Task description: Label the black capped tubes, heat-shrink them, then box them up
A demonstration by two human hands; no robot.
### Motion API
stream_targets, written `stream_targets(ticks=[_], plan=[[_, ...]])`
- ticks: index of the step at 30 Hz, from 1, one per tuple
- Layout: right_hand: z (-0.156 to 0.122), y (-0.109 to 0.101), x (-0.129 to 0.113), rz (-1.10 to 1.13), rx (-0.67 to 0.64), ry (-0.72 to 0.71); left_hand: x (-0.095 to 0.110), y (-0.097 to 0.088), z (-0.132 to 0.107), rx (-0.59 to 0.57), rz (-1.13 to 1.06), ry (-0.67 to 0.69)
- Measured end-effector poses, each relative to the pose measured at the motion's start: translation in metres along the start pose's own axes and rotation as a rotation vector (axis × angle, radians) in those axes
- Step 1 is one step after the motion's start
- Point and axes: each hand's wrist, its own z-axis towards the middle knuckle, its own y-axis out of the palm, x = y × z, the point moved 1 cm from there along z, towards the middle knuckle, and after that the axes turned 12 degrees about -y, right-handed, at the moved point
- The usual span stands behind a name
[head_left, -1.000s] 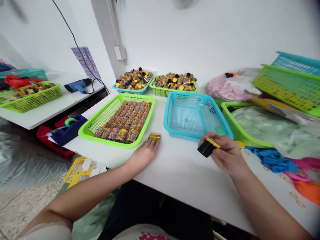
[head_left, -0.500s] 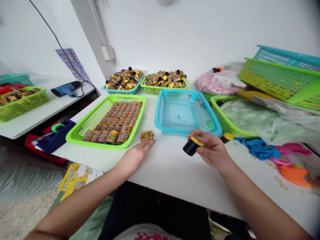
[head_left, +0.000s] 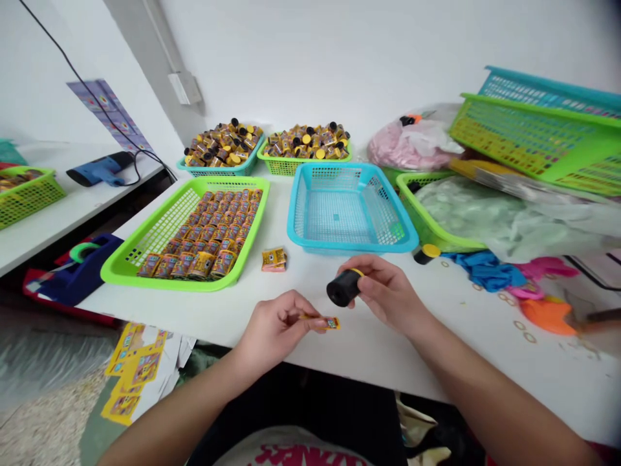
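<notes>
Pinched in my left hand (head_left: 286, 327) is a small yellow printed label sleeve (head_left: 332, 322), its end sticking out past the fingertips. My right hand (head_left: 385, 291) grips a black canister (head_left: 343, 288) with a yellow lid, tilted so that its black bottom faces left, just above the sleeve. A small stack of printed label sleeves (head_left: 274, 259) lies on the table beyond my left hand. Behind my right hand a second black canister with a yellow lid (head_left: 427, 254) rests on the table. Rows of labelled canisters (head_left: 208, 236) fill much of the green basket (head_left: 169, 283) at left.
A blue basket (head_left: 356, 246) stands in the middle. Two baskets heaped with canisters (head_left: 305, 141) line the wall. At right are stacked baskets (head_left: 533, 142), plastic bags (head_left: 485, 207) and deflated balloons (head_left: 548, 315). A heat gun (head_left: 101, 169) and tape dispenser (head_left: 92, 265) are at left.
My left hand has moved from the label stack toward the front, now with one sleeve in it. My right hand has brought the canister left and turned its bottom toward my left hand.
</notes>
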Motion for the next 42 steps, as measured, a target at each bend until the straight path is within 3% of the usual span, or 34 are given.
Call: stream_targets(ticks=[6,11,18,22,25,29,32,35,37,42], plan=[[0.003,-0.001,-0.005,0.028,0.004,-0.012,0.000,-0.004,-0.005,0.069,0.551,0.225],[0.001,-0.001,-0.002,0.022,-0.003,0.038,-0.003,-0.006,-0.004,0.102,0.632,0.350],[0.000,-0.001,-0.002,-0.073,-0.128,0.076,-0.001,-0.012,-0.006,0.104,0.559,0.391],[0.002,-0.002,-0.007,-0.237,-0.176,-0.002,0.007,-0.014,-0.004,0.081,0.540,0.321],[0.003,0.001,-0.008,-0.307,-0.227,-0.066,0.007,-0.014,0.000,-0.026,0.373,0.151],[0.000,0.007,-0.002,-0.280,-0.307,-0.055,0.001,-0.010,0.006,-0.244,-0.079,-0.048],[-0.002,0.010,0.001,-0.252,-0.295,0.024,0.000,-0.007,0.008,-0.332,-0.277,-0.098],[-0.004,0.010,0.003,-0.196,-0.197,0.083,0.004,-0.005,0.007,-0.374,-0.305,-0.106],[-0.004,0.009,0.002,-0.149,-0.172,0.104,0.007,-0.003,0.006,-0.372,-0.283,-0.093],[-0.002,0.007,0.000,-0.223,-0.154,0.199,0.010,0.001,0.006,-0.239,-0.197,-0.011]])
